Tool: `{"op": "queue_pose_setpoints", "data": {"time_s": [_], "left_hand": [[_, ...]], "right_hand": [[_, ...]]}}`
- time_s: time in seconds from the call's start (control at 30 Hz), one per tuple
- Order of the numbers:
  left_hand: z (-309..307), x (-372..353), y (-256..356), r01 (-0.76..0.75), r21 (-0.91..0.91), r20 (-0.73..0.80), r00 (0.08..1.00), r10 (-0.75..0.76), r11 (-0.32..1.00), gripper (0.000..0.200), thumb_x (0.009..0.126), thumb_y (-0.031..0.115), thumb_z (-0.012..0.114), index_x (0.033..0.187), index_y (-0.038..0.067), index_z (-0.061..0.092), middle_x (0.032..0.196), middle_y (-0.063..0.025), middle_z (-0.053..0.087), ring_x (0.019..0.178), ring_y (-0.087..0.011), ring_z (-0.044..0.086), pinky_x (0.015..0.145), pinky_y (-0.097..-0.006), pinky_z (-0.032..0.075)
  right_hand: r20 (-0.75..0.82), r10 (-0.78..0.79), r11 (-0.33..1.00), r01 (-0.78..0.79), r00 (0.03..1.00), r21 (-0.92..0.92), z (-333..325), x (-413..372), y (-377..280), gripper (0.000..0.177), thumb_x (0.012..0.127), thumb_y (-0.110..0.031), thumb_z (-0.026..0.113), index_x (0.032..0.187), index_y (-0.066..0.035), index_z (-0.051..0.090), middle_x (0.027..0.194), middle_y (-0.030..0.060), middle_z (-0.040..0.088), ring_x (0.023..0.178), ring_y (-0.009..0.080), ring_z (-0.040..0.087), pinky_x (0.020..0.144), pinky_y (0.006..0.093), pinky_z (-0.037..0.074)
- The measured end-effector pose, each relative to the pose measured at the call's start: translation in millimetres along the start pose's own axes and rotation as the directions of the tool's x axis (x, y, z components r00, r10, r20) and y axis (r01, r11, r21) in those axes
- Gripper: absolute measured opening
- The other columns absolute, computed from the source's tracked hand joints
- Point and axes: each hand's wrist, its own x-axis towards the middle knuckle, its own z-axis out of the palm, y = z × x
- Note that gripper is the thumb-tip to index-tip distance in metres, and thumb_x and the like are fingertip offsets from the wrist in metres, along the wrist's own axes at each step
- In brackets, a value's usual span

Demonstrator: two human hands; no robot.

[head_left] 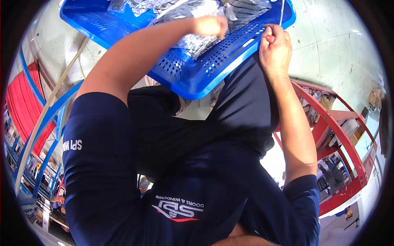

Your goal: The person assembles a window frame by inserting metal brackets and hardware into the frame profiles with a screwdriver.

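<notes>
My left hand (211, 26) is over the blue perforated basket (193, 88), close to clear plastic bags (197, 44) with shiny contents. Motion blurs its fingers, so whether it holds anything cannot be made out. At the basket's right rim, my right hand (276, 53) is closed around a tool with a red handle (270, 39). A thin metal shaft (282, 12) rises from that hand past the rim. More striped bags (246, 14) lie farther back in the basket.
Red metal racks (328, 121) with stored items stand on the right. On the left are a blue metal frame (53, 110) and a red ribbed panel (26, 104). The basket is above my dark-trousered legs (246, 98). A pale floor (328, 45) lies beyond.
</notes>
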Motion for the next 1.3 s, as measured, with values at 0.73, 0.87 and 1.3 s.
{"op": "queue_pose_setpoints", "data": {"time_s": [0.73,0.87,1.3], "left_hand": [[101.7,23.7,-26.0,0.8,0.59,-0.657,0.553,-0.512,0.107,0.046,0.102,0.033,0.05,0.141,0.012,0.063,0.152,-0.0112,0.044,0.15,-0.0387,0.026,0.121,-0.0723,0.007],[55.6,2.2,33.5,0.744,0.548,-0.416,0.639,-0.647,0.383,0.062,0.089,0.044,0.066,0.139,0.008,0.064,0.154,-0.0159,0.043,0.15,-0.0395,0.029,0.121,-0.0689,0.018],[-89.2,-106.6,258.4,-0.092,-0.9,-0.201,0.955,-0.218,0.426,0.087,0.098,0.067,0.051,0.146,-0.006,0.045,0.103,-0.0177,0.069,0.095,-0.0378,0.071,0.09,-0.053,0.058]], "right_hand": [[0.078,0.068,0.998,-0.067,0.995,-0.018,-5.0,1.4,-7.1,0.016,0.092,-0.025,0.068,0.103,-0.014,0.07,0.092,0.0192,0.064,0.09,0.0405,0.063,0.084,0.0525,0.05],[0.093,0.119,0.993,-0.12,0.989,0.001,-5.3,1.7,-10.3,0.017,0.092,-0.026,0.068,0.104,-0.013,0.07,0.094,0.02,0.063,0.094,0.0398,0.063,0.088,0.0519,0.049],[-0.06,0.111,0.983,-0.101,0.992,0.151,3.0,-5.4,3.0,0.017,0.092,-0.023,0.07,0.104,-0.011,0.07,0.093,0.0191,0.062,0.093,0.0396,0.062,0.083,0.0541,0.048]]}}
